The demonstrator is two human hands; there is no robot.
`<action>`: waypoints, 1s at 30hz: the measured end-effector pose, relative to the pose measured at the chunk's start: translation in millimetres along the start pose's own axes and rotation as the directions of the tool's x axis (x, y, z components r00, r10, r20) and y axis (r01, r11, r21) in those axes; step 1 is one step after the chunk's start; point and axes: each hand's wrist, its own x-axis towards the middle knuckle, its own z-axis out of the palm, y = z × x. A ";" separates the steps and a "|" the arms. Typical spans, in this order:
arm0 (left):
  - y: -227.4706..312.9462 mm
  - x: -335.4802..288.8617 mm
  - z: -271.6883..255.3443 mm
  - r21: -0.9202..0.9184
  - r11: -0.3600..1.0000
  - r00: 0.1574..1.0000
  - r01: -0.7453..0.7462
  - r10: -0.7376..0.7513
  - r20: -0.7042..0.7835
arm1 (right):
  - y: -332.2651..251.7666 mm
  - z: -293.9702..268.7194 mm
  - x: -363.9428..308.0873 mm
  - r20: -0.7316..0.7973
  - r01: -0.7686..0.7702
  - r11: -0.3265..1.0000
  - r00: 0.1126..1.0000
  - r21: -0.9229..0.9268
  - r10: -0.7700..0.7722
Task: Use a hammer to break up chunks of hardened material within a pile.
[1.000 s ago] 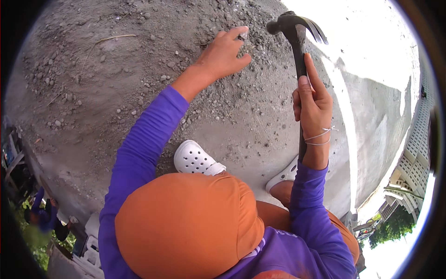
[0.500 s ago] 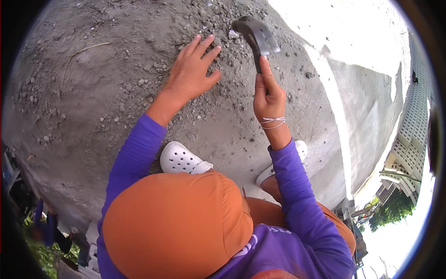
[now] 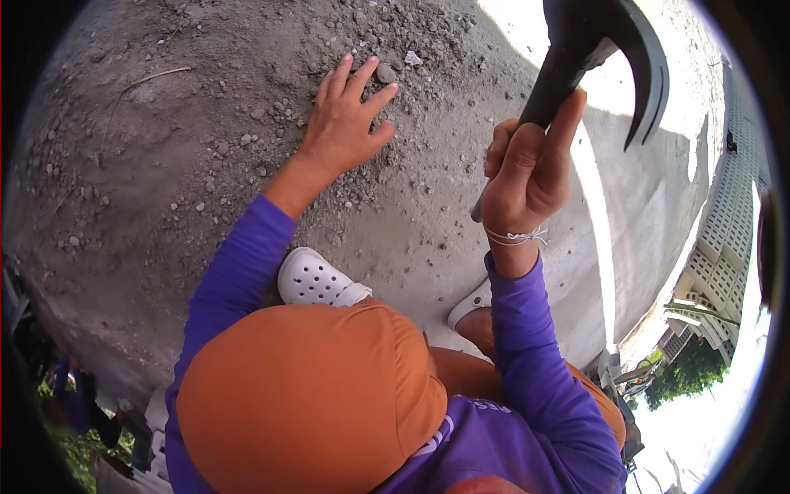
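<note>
Beneath you, rough grey ground [image 3: 411,251] fills most of the view and curves off into the dark surround; smooth open room lies between your arms, while loose grey rubble [image 3: 429,37] crowds the upper middle. Along the far right edge bends a stack of pale pierced blocks [image 3: 731,235]. Your bent knee in orange cloth [image 3: 304,395] hides whatever lies below it. Past it, your left white clog with round holes [image 3: 313,278] shows its front and strap; your right white clog [image 3: 469,305] is partly covered by your purple sleeve [image 3: 535,325].

At the upper right, your black claw hammer [image 3: 564,70] is held up, its head meeting the top edge, so you cannot make out the striking face. Its long axis slants from lower left to upper right, the claw curving right and down. Your right hand [image 3: 528,177] grasps the handle, forefinger extended. Your left hand [image 3: 341,123] is spread, back upward, grasping nothing visible; whether it presses the ground, you cannot tell. Beside its fingertips sits a rounded grey stone [image 3: 385,74].
</note>
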 end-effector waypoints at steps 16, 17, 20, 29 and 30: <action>-4.3 42.8 22.5 -0.014 0.997 0.978 -0.072 0.068 -0.196 | -13.7 12.4 29.5 0.129 -0.348 0.917 0.936 0.195 0.328; -4.5 47.0 23.5 -0.043 0.993 0.973 -0.106 0.095 -0.208 | -25.3 10.4 37.8 0.127 -0.350 0.917 0.935 0.192 0.330; -9.5 39.0 23.0 -0.017 0.998 0.981 -0.066 0.061 -0.181 | -50.0 -0.9 46.7 0.018 -0.257 0.954 0.966 0.157 0.257; -2.2 39.0 27.4 -0.129 0.991 0.988 -0.022 0.002 -0.156 | -20.0 -2.9 -7.0 0.127 -0.349 0.932 0.933 0.100 0.336; -3.9 42.4 28.3 -0.236 0.968 0.985 -0.087 0.048 -0.165 | -18.8 -5.2 -8.5 0.129 -0.359 0.927 0.930 0.106 0.345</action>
